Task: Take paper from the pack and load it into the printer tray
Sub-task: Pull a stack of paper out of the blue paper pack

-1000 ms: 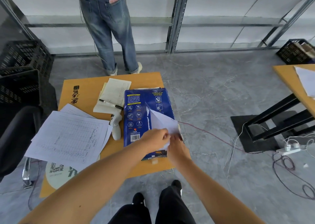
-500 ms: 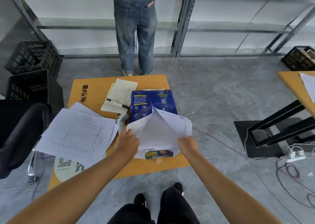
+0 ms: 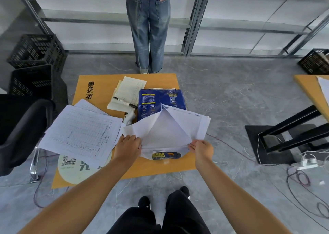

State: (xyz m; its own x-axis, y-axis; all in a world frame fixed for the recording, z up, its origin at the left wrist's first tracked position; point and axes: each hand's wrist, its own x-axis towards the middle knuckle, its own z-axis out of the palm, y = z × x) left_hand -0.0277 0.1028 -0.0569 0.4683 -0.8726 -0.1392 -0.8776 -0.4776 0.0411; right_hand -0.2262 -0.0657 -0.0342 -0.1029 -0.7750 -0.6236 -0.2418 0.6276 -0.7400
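Grey stone-look floor [image 3: 222, 95] fills the room, with metal shelving [image 3: 194, 20] along the far wall and a person in jeans [image 3: 148, 29] standing before it. Black crates [image 3: 35, 52] sit at far left, and a second desk [image 3: 309, 89] cuts in at right. At centre stands a small wooden table [image 3: 99, 84], its near edge facing the viewer, with open floor to its right. Printed forms [image 3: 80, 136] cover its left side, overhanging the edge. A blue paper pack [image 3: 160, 98] lies at the table's right, its long axis running away from the viewer, its white wrapper flaps [image 3: 167, 130] splayed open at the near end. The left hand [image 3: 127, 147] pinches the left flap; the right hand [image 3: 202, 149] pinches the right flap, both pulled apart. A pen [image 3: 124, 103] rests on a notepad [image 3: 130, 93] behind.
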